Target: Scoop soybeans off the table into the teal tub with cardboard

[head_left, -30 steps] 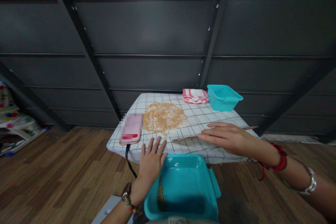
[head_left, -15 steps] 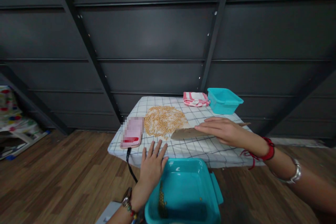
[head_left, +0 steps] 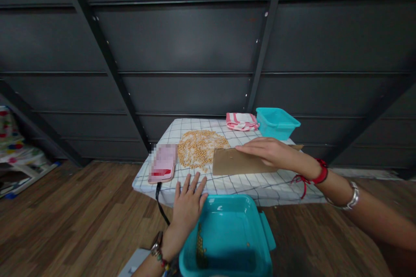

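My right hand (head_left: 268, 151) grips the upper edge of a piece of brown cardboard (head_left: 238, 165), which is tilted on the checked cloth. The cardboard's left end touches or overlaps the right side of a spread of yellowish beans (head_left: 198, 149) mixed with something white and fine. My left hand (head_left: 188, 201) lies flat with fingers spread at the table's front edge, beside the rim of a large teal tub (head_left: 227, 225). A few beans lie inside that tub, mostly along its left side.
A pink phone (head_left: 164, 161) rests left of the beans, with a black strap hanging over the edge. At the back right are a folded pink-and-white towel (head_left: 242, 121) and a smaller turquoise basin (head_left: 277, 125). A dark panelled wall (head_left: 185, 39) stands behind the table.
The cardboard has tipped so that its broad face now shows, where before it looked narrow. My right hand has shifted slightly left and up. My left hand is still.
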The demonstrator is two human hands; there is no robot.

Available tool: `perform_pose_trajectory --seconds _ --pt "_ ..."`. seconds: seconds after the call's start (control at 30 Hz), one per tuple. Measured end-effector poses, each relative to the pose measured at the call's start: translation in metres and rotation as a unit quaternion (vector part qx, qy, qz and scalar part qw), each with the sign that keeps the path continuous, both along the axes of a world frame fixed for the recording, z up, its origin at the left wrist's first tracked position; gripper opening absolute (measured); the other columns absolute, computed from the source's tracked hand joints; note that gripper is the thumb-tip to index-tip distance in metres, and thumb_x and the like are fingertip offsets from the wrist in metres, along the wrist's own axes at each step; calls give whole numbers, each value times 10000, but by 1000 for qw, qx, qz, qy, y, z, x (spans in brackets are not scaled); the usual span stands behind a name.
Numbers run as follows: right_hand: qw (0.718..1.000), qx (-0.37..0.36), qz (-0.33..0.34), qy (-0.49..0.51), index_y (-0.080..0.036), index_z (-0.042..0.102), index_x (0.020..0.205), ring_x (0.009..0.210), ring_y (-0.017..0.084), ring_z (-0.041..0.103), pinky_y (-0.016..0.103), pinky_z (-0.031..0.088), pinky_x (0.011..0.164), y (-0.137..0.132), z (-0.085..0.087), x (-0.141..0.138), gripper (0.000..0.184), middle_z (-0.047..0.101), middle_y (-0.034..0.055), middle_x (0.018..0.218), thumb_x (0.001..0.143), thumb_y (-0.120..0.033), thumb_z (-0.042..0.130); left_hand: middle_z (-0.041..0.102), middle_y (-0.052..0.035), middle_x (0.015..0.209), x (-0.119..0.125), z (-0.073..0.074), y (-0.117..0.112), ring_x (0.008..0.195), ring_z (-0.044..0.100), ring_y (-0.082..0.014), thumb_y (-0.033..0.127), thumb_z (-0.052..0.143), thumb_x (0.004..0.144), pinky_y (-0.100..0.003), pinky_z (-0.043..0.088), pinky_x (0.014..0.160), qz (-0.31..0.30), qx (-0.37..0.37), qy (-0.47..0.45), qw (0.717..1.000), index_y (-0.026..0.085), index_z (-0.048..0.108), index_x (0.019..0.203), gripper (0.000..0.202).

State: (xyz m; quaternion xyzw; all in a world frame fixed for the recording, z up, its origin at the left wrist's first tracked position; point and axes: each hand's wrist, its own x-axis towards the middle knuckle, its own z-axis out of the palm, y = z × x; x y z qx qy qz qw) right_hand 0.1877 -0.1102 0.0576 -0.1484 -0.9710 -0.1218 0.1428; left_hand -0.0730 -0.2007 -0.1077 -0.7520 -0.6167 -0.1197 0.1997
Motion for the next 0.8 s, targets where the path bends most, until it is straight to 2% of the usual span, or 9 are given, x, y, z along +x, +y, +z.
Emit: perform_pose_trajectory --seconds 0.13,0.23,0.37,0.57,0.8 --pt "1000 -1 -18 -3 -161 458 1251 935 181 574 337 478 783 13 6 -3 503 624 82 1060 778 -13 368 447 -6 1329 0 -1 1 1192 431 -291 358 363 875 -528 369 901 1 1 1 1000 322 396 1274 402" --pt "1000 -27 -13 -3 -187 464 1249 931 163 579 315 469 790 16 10 -8 480 626 65 1069 808 -31 358 439 -8 1335 0 -1 1 1195 427 -291 353 361 876 -532 370 901 0 -1 -1 1000 318 388 1279 405" --pt "999 -49 -6 -22 -185 478 1240 891 160 597 290 471 745 22 6 -18 432 633 67 1061 834 -79 376 433 -10 1340 0 -1 0 1203 417 -296 349 361 876 -537 367 904 1 -6 -2 1000 315 382 1283 409" --pt "998 -39 -57 -10 -188 503 1220 910 169 599 299 467 738 41 3 -19 421 623 61 1096 832 -83 381 440 -7 1338 0 0 0 1205 415 -286 357 348 880 -520 360 920 4 -15 -3 1000 330 363 1290 411" --pt "998 -54 -33 -8 -206 488 1237 894 147 600 278 462 741 35 7 -19 401 632 49 1078 859 -118 387 454 -13 1333 -1 -2 0 1211 407 -283 372 327 884 -510 336 934 -1 -5 -21 1000 344 353 1295 413"
